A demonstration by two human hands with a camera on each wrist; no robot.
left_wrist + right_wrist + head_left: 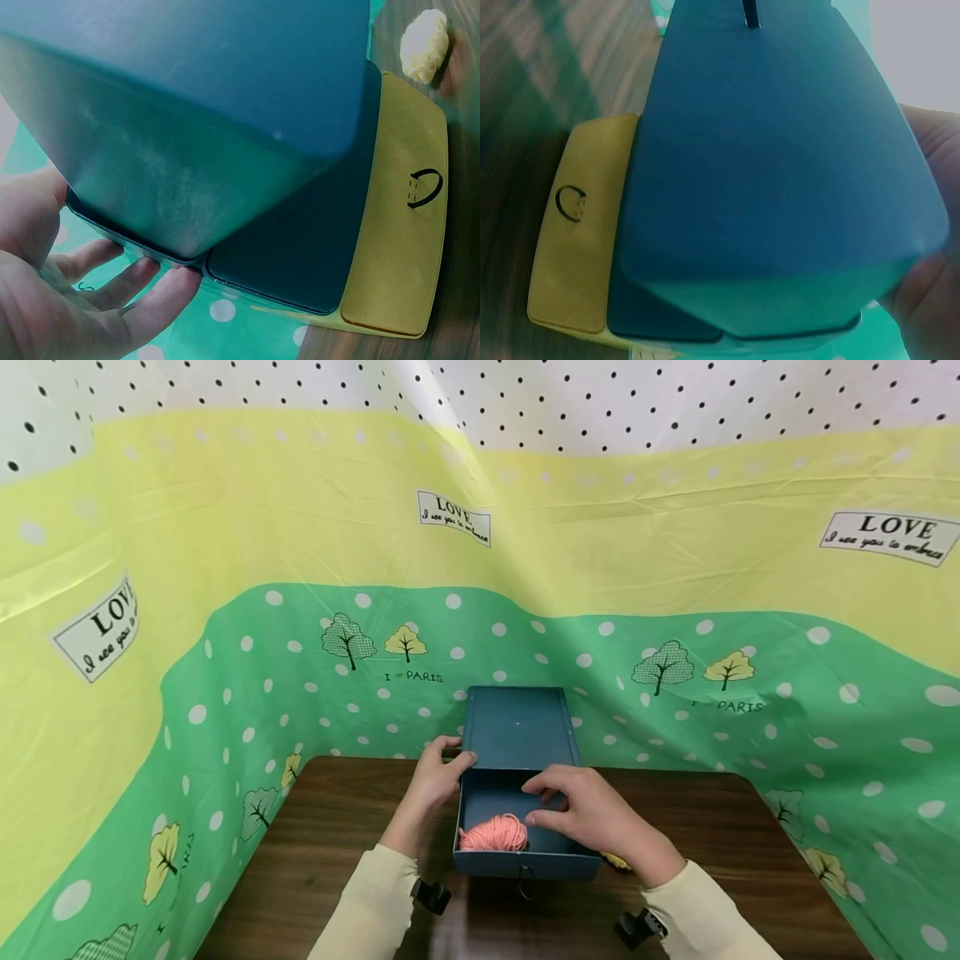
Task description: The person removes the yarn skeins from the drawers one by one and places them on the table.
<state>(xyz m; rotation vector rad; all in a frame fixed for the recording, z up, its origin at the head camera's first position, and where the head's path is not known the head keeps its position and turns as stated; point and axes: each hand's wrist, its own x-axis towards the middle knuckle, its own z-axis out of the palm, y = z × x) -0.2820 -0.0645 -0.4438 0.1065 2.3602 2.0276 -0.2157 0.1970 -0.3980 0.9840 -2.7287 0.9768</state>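
Note:
A small blue drawer cabinet (517, 722) stands at the back of the table, its upper blue drawer (536, 865) pulled out. Inside, at the drawer's front left, lies a skein of pink yarn (495, 833). My left hand (435, 774) rests against the cabinet's left side, thumb by the front top edge; in the left wrist view its fingertips (180, 281) touch that side. Over the right part of the drawer hovers my right hand (588, 810), fingers bent, thumb apart from them, nothing visible between. The right wrist view shows only part of this hand (930, 300) beside the drawer.
Below the pulled-out drawer is a yellow drawer front (401, 202) with a black loop. A pale yellow yarn skein (424, 46) lies on the wooden table (337, 843), mostly hidden in the head view. A patterned curtain (247, 693) surrounds the table's back and sides.

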